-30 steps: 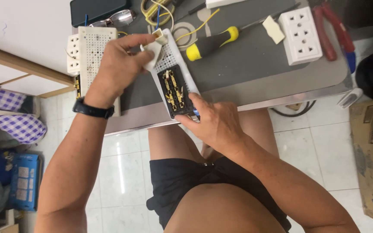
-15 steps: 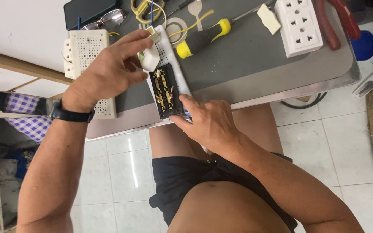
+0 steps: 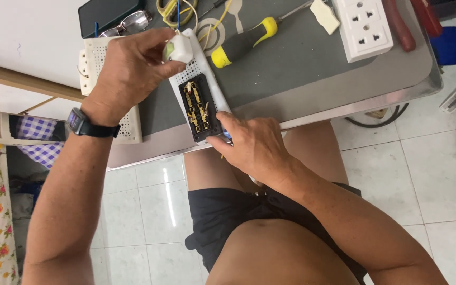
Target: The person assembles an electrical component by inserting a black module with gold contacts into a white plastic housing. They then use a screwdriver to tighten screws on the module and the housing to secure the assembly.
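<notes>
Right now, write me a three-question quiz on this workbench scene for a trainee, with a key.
1. True or false: the left hand holds a small white part above the opened power strip.
2. Which tool lies on the grey table top beyond the power strip? A) yellow-and-black screwdriver B) hammer C) tape measure
3. Fill in: the right hand rests on the ___ end of the power strip, at the table's edge.

Key: 1 true; 2 A; 3 near. The strip's cover is off and brass contacts show inside. A white three-outlet socket block lies apart to the right, and a wristwatch sits on the left wrist.
</notes>
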